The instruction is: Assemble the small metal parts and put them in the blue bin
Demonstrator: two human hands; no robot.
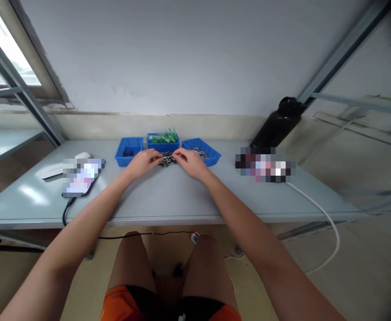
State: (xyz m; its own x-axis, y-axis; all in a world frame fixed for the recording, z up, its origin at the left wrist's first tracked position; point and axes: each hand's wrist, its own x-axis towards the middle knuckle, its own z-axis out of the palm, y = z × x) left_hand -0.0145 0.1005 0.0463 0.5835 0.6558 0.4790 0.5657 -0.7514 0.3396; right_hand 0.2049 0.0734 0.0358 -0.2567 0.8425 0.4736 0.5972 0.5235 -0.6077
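My left hand (145,163) and my right hand (190,161) face each other above a pile of small black and silver parts (168,159) on the table. The fingers of both are pinched together. Between the fingertips runs a thin, light-coloured rod-like piece (167,156), which both hands seem to grip; its exact kind is too small to tell. Behind them stand three blue bins: the left bin (119,157) with dark small parts (128,153), the middle bin (164,146) with green pieces (164,137), and the right bin (213,158) with small metallic parts (200,152).
A lit phone (85,177) with a black cable lies at the left, beside a white case (83,155). To the right are a black bottle (275,125), leaning in view, and a blurred device (265,167) with a white cable (319,207). A wall (182,58) rises behind the table (172,200).
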